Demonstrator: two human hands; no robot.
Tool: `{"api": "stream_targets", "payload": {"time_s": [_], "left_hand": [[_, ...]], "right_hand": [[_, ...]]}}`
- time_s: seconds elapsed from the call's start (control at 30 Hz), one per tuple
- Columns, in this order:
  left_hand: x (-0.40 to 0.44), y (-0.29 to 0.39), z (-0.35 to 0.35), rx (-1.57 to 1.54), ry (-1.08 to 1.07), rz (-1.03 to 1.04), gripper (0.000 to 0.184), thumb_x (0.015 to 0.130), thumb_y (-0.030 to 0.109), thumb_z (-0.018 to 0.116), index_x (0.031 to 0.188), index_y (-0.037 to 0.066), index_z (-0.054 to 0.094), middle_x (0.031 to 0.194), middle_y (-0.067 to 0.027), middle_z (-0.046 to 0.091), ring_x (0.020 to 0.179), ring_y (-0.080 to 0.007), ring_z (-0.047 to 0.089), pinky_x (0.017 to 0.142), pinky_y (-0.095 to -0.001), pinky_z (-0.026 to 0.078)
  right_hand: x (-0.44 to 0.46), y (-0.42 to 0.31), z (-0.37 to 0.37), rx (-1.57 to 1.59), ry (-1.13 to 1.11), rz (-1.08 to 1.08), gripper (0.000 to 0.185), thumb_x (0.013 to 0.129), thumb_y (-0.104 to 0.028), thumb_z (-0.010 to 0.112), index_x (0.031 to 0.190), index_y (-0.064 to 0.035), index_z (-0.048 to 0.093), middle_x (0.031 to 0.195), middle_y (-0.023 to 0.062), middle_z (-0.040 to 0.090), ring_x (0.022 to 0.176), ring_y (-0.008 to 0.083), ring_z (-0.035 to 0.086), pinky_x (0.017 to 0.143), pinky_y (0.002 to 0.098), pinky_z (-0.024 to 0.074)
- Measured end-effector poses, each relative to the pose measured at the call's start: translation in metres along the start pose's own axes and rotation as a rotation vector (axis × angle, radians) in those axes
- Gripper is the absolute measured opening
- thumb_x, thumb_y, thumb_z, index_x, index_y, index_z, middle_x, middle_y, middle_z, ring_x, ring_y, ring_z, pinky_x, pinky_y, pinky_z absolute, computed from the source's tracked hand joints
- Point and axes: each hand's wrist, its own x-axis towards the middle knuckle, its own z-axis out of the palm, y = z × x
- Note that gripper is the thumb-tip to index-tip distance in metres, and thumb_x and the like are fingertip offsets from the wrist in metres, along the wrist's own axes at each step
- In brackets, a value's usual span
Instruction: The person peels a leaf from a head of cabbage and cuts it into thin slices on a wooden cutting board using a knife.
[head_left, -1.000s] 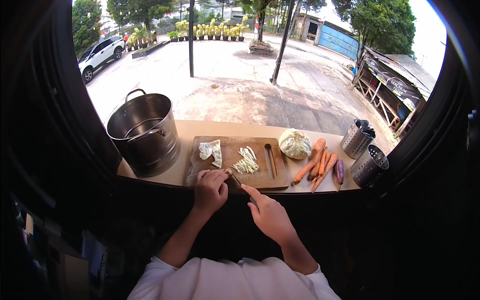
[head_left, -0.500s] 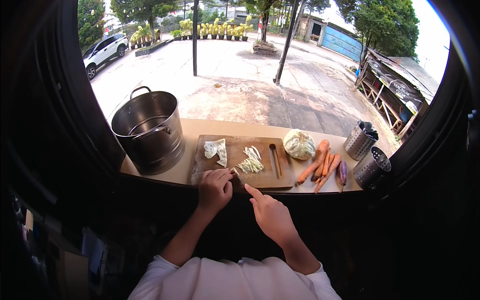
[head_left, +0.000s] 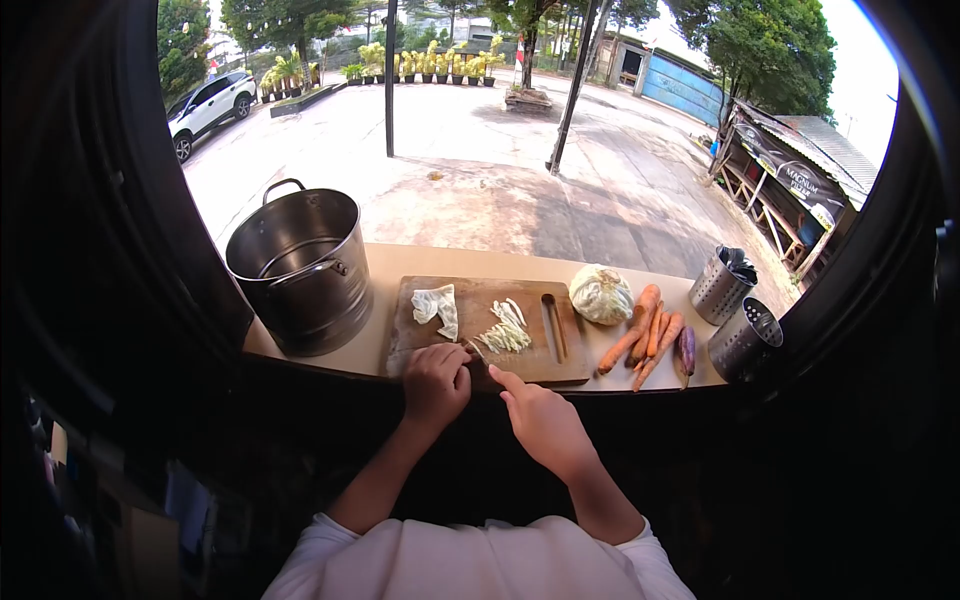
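Note:
On the wooden cutting board (head_left: 420, 345), my left hand (head_left: 437, 382) is closed with curled fingertips pressing down on a piece of cabbage, mostly hidden beneath them. A pale sliver (head_left: 475, 349) shows beside those fingertips. My right hand (head_left: 545, 425) grips a knife, its index finger stretched forward along the tool; the handle is covered and the blade is barely visible between the hands. Shredded cabbage (head_left: 507, 328) lies in a small heap beyond the fingers. A larger torn cabbage leaf (head_left: 437, 307) rests at the board's upper left.
Left of the board stands a large steel pot (head_left: 300, 270). To the right are a cabbage head (head_left: 601, 294), several carrots (head_left: 640, 335), a purple eggplant-like vegetable (head_left: 686, 352) and two perforated metal holders (head_left: 722, 287). The counter (head_left: 480, 257) has a dark front edge.
The whole view has shifted slightly, so the counter things sit a little lower. Both hands stay close together at the board's near edge, with only small movement.

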Motion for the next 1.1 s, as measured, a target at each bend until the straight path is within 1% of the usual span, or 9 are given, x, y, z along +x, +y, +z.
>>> {"api": "stream_targets", "payload": {"time_s": [0.13,0.27,0.33,0.43,0.57,0.63,0.67,0.77,1.1], "left_hand": [[-0.003,0.0,0.002,0.024,0.012,-0.011,0.009,0.078,0.003,0.063,0.085,0.007,0.067,0.092,-0.0075,0.071,0.092,-0.0288,0.069,0.085,-0.0441,0.052],[-0.005,0.0,0.003,0.022,0.02,-0.017,0.009,0.078,0.004,0.063,0.086,0.007,0.066,0.092,-0.0069,0.07,0.093,-0.0279,0.069,0.085,-0.0436,0.051],[-0.005,-0.001,0.004,0.037,0.023,-0.016,0.009,0.078,0.006,0.064,0.087,0.008,0.066,0.092,-0.0057,0.069,0.093,-0.026,0.068,0.086,-0.0428,0.05],[-0.004,0.002,0.003,0.01,0.029,-0.027,0.009,0.078,0.004,0.063,0.086,0.006,0.065,0.092,-0.0087,0.07,0.093,-0.0297,0.069,0.086,-0.0446,0.051],[-0.006,0.001,0.005,0.018,0.041,-0.024,0.009,0.078,0.004,0.063,0.086,0.007,0.066,0.091,-0.008,0.069,0.093,-0.0289,0.069,0.085,-0.0443,0.051],[-0.006,0.001,0.005,0.026,0.043,-0.021,0.009,0.078,0.006,0.064,0.086,0.009,0.066,0.092,-0.0063,0.069,0.093,-0.0268,0.068,0.086,-0.0435,0.05],[-0.006,0.001,0.005,0.019,0.044,-0.024,0.009,0.078,0.005,0.063,0.086,0.008,0.066,0.091,-0.007,0.069,0.092,-0.0279,0.068,0.085,-0.0439,0.051],[-0.004,0.002,0.005,0.007,0.046,-0.028,0.008,0.078,0.003,0.062,0.085,0.006,0.066,0.09,-0.0082,0.07,0.091,-0.03,0.069,0.084,-0.0447,0.052],[-0.002,0.002,0.004,0.01,0.03,-0.027,0.011,0.079,0.004,0.064,0.087,0.01,0.068,0.091,-0.0043,0.07,0.094,-0.0251,0.069,0.086,-0.0421,0.051]], "right_hand": [[-0.003,-0.002,0.006,-0.026,0.026,0.001,0.038,0.106,-0.023,0.053,0.144,-0.0208,0.055,0.099,0.0199,0.071,0.088,0.041,0.07,0.077,0.0508,0.0557],[-0.005,-0.007,0.013,-0.114,0.047,0.016,0.038,0.106,-0.023,0.054,0.144,-0.0219,0.057,0.089,0.0179,0.068,0.082,0.0393,0.07,0.072,0.0493,0.0566],[-0.004,-0.008,0.013,-0.122,0.044,0.012,0.038,0.106,-0.023,0.054,0.144,-0.0216,0.057,0.089,0.0179,0.069,0.082,0.0393,0.07,0.072,0.0491,0.0568],[-0.002,-0.007,0.015,-0.117,0.053,0.01,0.038,0.106,-0.023,0.054,0.144,-0.0212,0.057,0.09,0.0182,0.069,0.082,0.0395,0.07,0.073,0.0491,0.0569],[-0.002,-0.008,0.015,-0.105,0.055,0.017,0.038,0.106,-0.024,0.053,0.144,-0.0209,0.056,0.091,0.019,0.069,0.082,0.0401,0.07,0.074,0.0497,0.0569],[0.0,-0.003,0.017,-0.097,0.08,-0.041,0.039,0.107,-0.024,0.051,0.145,-0.0194,0.056,0.088,0.0183,0.067,0.078,0.0392,0.071,0.07,0.049,0.0578],[0.0,0.0,0.018,-0.093,0.094,-0.068,0.039,0.107,-0.024,0.05,0.146,-0.0187,0.055,0.086,0.0179,0.066,0.076,0.0388,0.071,0.068,0.0487,0.0582],[-0.002,-0.007,0.013,-0.06,0.041,0.007,0.04,0.107,-0.024,0.052,0.146,-0.0199,0.054,0.092,0.0202,0.069,0.085,0.0406,0.069,0.077,0.0508,0.0565],[-0.025,-0.006,-0.007,-0.047,-0.014,0.057,0.04,0.106,-0.023,0.052,0.147,-0.0209,0.054,0.096,0.0212,0.071,0.089,0.0412,0.07,0.078,0.0515,0.0556]]}}
